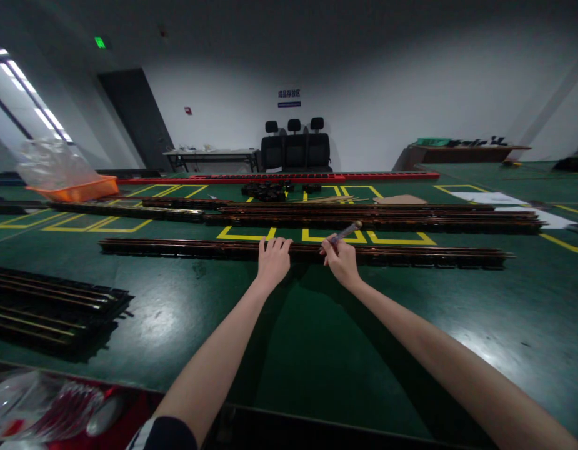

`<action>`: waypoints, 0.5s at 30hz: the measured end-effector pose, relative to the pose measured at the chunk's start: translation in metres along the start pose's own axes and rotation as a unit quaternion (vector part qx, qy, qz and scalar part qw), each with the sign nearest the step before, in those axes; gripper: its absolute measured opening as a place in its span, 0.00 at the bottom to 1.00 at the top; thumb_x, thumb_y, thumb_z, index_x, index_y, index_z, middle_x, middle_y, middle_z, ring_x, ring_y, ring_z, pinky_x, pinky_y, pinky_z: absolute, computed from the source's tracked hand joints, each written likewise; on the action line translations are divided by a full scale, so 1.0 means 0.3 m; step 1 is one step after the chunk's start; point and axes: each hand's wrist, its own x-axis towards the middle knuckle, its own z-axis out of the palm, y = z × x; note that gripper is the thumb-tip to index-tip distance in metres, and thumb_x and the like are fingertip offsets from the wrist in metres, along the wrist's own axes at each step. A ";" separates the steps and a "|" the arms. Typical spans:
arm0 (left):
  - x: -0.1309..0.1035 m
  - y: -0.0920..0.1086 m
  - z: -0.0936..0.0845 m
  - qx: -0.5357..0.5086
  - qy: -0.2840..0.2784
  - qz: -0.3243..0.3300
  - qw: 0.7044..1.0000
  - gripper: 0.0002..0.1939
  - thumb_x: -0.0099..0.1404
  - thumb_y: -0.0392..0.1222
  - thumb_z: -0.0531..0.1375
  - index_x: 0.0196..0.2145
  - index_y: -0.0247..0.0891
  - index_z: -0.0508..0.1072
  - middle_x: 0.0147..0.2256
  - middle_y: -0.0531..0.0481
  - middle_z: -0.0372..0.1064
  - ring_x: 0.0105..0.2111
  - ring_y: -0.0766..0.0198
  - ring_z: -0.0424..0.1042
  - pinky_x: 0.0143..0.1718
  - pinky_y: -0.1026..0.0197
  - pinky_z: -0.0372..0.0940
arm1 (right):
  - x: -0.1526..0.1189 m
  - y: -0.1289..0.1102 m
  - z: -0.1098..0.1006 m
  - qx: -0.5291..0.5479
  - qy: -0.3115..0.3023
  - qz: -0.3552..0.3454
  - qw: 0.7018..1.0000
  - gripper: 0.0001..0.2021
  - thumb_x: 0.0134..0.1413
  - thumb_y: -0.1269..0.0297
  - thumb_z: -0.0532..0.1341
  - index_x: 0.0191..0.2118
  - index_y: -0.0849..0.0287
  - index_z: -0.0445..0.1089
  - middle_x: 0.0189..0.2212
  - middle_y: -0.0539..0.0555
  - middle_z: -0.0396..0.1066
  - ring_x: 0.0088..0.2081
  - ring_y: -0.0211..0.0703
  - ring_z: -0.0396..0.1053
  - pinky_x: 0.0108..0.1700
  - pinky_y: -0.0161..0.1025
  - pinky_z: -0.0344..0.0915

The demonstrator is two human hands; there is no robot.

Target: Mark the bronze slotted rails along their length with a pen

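A long dark rail strip with copper-coloured lines along it lies crosswise on the green table in front of me. My left hand rests over its middle, fingers curled across the top and thumb hidden. Just to the right, my right hand is closed around a pen-like tool with a translucent barrel and a brownish end. That end slants up to the right. The tool's lower tip is hidden by my fingers, close to the strip.
More dark strips lie in a bundle beyond, others at the near left. Black parts are heaped farther back. An orange tray with plastic bags stands at left. White sheets and brown cardboard lie at right.
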 end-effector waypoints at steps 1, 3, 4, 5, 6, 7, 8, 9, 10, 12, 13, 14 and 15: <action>0.001 0.000 -0.001 -0.002 -0.002 -0.001 1.000 0.21 0.64 0.32 0.47 0.52 0.39 0.69 0.50 0.44 0.70 0.53 0.53 0.65 0.60 0.43 0.51 | -0.001 -0.001 -0.001 0.004 0.002 -0.002 1.000 0.20 0.58 0.46 0.52 0.27 0.58 0.63 0.21 0.52 0.68 0.18 0.38 0.64 0.20 0.35 0.61; 0.002 -0.002 -0.001 -0.005 -0.006 -0.001 1.000 0.21 0.64 0.32 0.47 0.52 0.38 0.68 0.50 0.44 0.70 0.53 0.53 0.65 0.60 0.43 0.51 | -0.002 -0.004 -0.003 0.008 0.011 -0.004 1.000 0.20 0.58 0.45 0.52 0.26 0.58 0.63 0.20 0.52 0.68 0.18 0.38 0.64 0.20 0.35 0.61; 0.002 -0.003 -0.001 -0.007 -0.008 -0.002 1.000 0.21 0.64 0.32 0.47 0.53 0.38 0.68 0.50 0.44 0.70 0.53 0.53 0.65 0.60 0.43 0.51 | -0.002 -0.005 -0.003 0.008 0.019 -0.004 1.000 0.21 0.58 0.45 0.52 0.26 0.58 0.62 0.20 0.52 0.67 0.18 0.38 0.64 0.20 0.35 0.60; 0.003 -0.003 -0.001 -0.008 -0.010 -0.002 1.000 0.21 0.64 0.32 0.47 0.53 0.37 0.68 0.50 0.43 0.70 0.53 0.53 0.65 0.60 0.43 0.51 | -0.002 -0.006 -0.004 0.007 0.025 -0.002 1.000 0.21 0.58 0.45 0.52 0.26 0.58 0.62 0.19 0.51 0.66 0.18 0.38 0.64 0.20 0.35 0.60; 0.003 -0.004 -0.001 -0.009 -0.013 -0.002 1.000 0.21 0.64 0.32 0.47 0.53 0.37 0.68 0.50 0.43 0.70 0.53 0.53 0.65 0.60 0.43 0.51 | -0.002 -0.006 -0.005 0.005 0.028 -0.001 1.000 0.21 0.58 0.45 0.52 0.25 0.57 0.62 0.19 0.51 0.66 0.17 0.38 0.63 0.19 0.35 0.59; 0.003 -0.004 -0.002 -0.010 -0.016 -0.003 1.000 0.21 0.64 0.32 0.47 0.53 0.37 0.68 0.51 0.43 0.70 0.53 0.53 0.65 0.61 0.43 0.51 | -0.001 -0.005 -0.005 0.004 0.027 0.000 1.000 0.21 0.58 0.45 0.52 0.25 0.57 0.61 0.19 0.51 0.66 0.17 0.38 0.63 0.19 0.35 0.59; 0.003 -0.003 -0.003 -0.011 -0.018 -0.003 1.000 0.21 0.64 0.32 0.47 0.53 0.37 0.68 0.51 0.43 0.70 0.53 0.53 0.65 0.61 0.44 0.51 | 0.000 -0.004 -0.005 0.003 0.024 -0.001 1.000 0.21 0.58 0.45 0.52 0.25 0.57 0.61 0.19 0.51 0.66 0.17 0.38 0.63 0.19 0.35 0.59; 0.004 -0.002 -0.004 -0.012 -0.020 -0.004 1.000 0.21 0.64 0.32 0.47 0.53 0.37 0.68 0.50 0.43 0.70 0.53 0.53 0.65 0.61 0.44 0.51 | 0.000 -0.003 -0.005 0.002 0.019 -0.002 1.000 0.20 0.58 0.46 0.52 0.25 0.58 0.62 0.19 0.51 0.66 0.18 0.38 0.63 0.20 0.35 0.60; 0.003 -0.001 -0.006 -0.013 -0.021 -0.004 1.000 0.21 0.64 0.31 0.47 0.53 0.37 0.68 0.50 0.43 0.70 0.53 0.53 0.65 0.61 0.44 0.51 | 0.000 -0.001 -0.004 -0.001 0.015 -0.004 1.000 0.20 0.57 0.46 0.53 0.25 0.58 0.62 0.20 0.52 0.66 0.18 0.39 0.63 0.20 0.35 0.60; 0.003 0.000 -0.007 -0.012 -0.020 -0.004 1.000 0.21 0.64 0.31 0.47 0.52 0.38 0.68 0.50 0.44 0.70 0.53 0.53 0.65 0.60 0.44 0.51 | 0.001 0.001 -0.004 -0.010 0.012 -0.006 1.000 0.19 0.57 0.47 0.53 0.25 0.58 0.62 0.20 0.52 0.67 0.18 0.39 0.64 0.20 0.35 0.60; 0.003 0.000 -0.007 -0.011 -0.018 -0.003 1.000 0.21 0.64 0.31 0.47 0.52 0.38 0.68 0.50 0.44 0.70 0.53 0.53 0.65 0.60 0.44 0.51 | 0.001 0.002 -0.004 -0.015 0.014 -0.007 1.000 0.19 0.58 0.47 0.53 0.25 0.58 0.63 0.20 0.52 0.67 0.19 0.39 0.64 0.20 0.35 0.60; 0.003 0.000 -0.006 -0.011 -0.017 -0.001 1.000 0.21 0.64 0.31 0.47 0.52 0.38 0.68 0.50 0.44 0.70 0.53 0.53 0.65 0.61 0.44 0.51 | 0.001 0.002 -0.004 -0.019 0.016 -0.008 1.000 0.19 0.58 0.48 0.53 0.25 0.58 0.63 0.20 0.52 0.67 0.19 0.39 0.64 0.20 0.35 0.60; 0.003 -0.001 -0.004 -0.012 -0.016 0.001 1.000 0.21 0.64 0.31 0.47 0.52 0.38 0.68 0.50 0.43 0.70 0.53 0.53 0.65 0.61 0.44 0.51 | 0.000 0.001 -0.004 -0.022 0.018 -0.008 1.000 0.19 0.58 0.48 0.53 0.25 0.58 0.63 0.20 0.52 0.67 0.19 0.40 0.64 0.21 0.36 0.60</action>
